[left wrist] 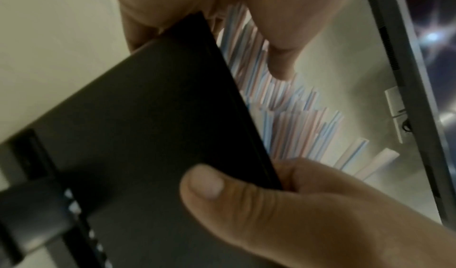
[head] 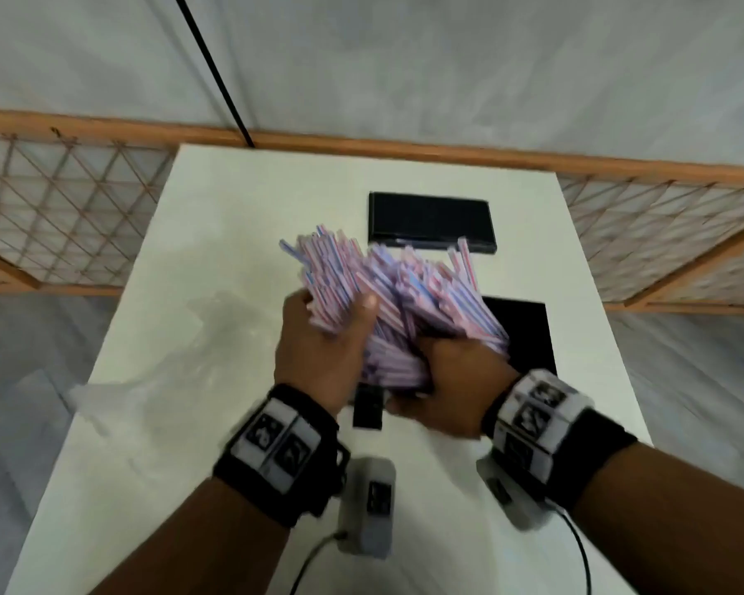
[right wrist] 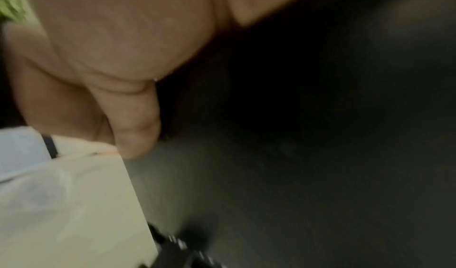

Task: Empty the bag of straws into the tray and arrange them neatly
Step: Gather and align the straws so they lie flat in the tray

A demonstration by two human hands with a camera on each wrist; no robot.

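Above the black tray (head: 520,332), the straws (head: 387,289) are gripped by both hands' fingers (head: 364,304), long axes fanning far-left, unaligned.

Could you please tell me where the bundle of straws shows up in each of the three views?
Head: the bundle of straws sits at centre, gripped by the left hand and right hand.
Left wrist: right of centre, fanning out behind the black tray.
Right wrist: not visible.
Shared landmark: the white table.
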